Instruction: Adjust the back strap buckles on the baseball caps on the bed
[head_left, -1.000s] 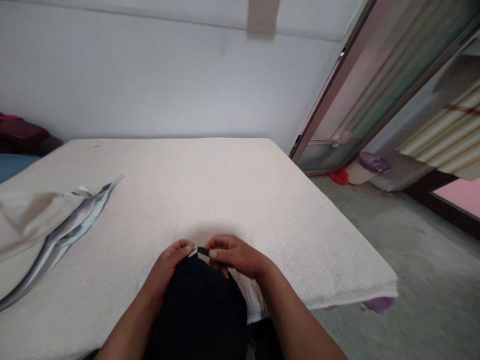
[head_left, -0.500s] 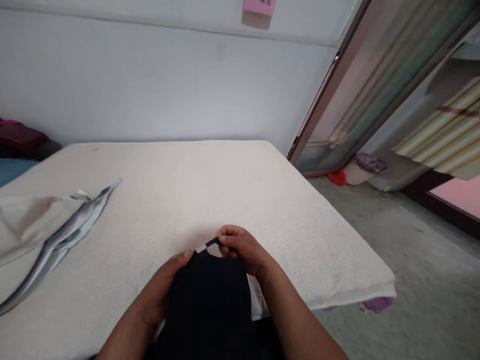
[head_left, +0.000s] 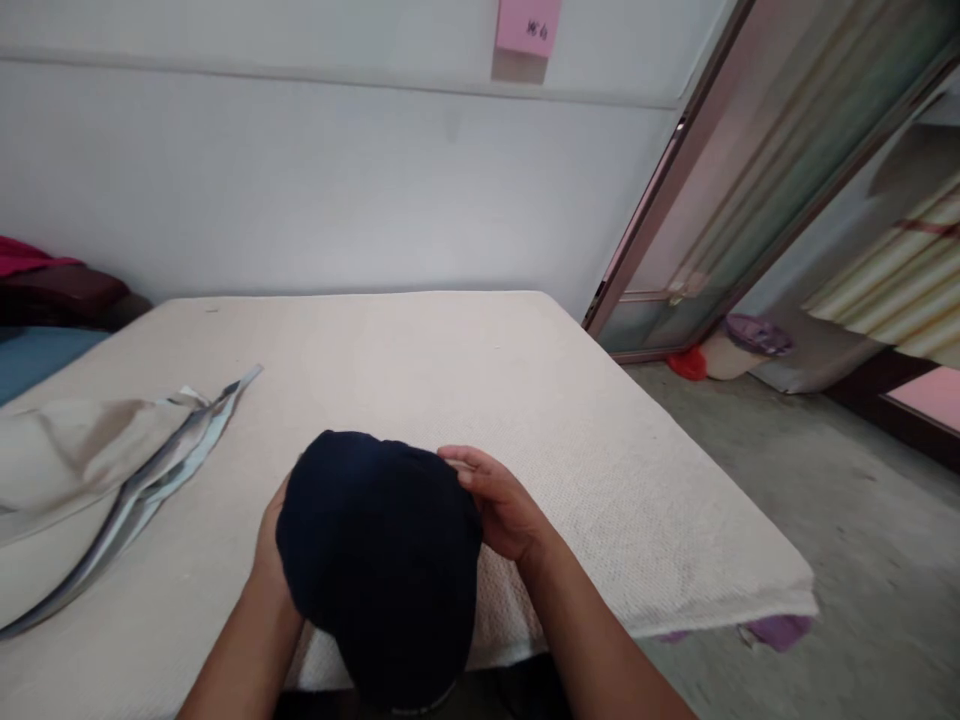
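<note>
A dark navy garment (head_left: 379,555) bulges up in front of me over the near edge of a cream bed (head_left: 420,380). My left hand (head_left: 268,545) is at its left side, mostly hidden behind the cloth, so its fingers do not show. My right hand (head_left: 495,500) is at its upper right edge, fingers curled and pinched onto the fabric. The garment hangs down past the bed's front edge towards me.
A beige and grey folded cloth (head_left: 97,480) lies at the left of the bed. A white wall runs behind, with a pink note (head_left: 529,27) high up. At right are a glass door frame (head_left: 675,200), concrete floor and a purple-lidded bin (head_left: 742,345).
Both hands were pinching a small strap at the garment's top edge. The garment has since been lifted and spread forward, now puffed up and covering most of my left hand.
</note>
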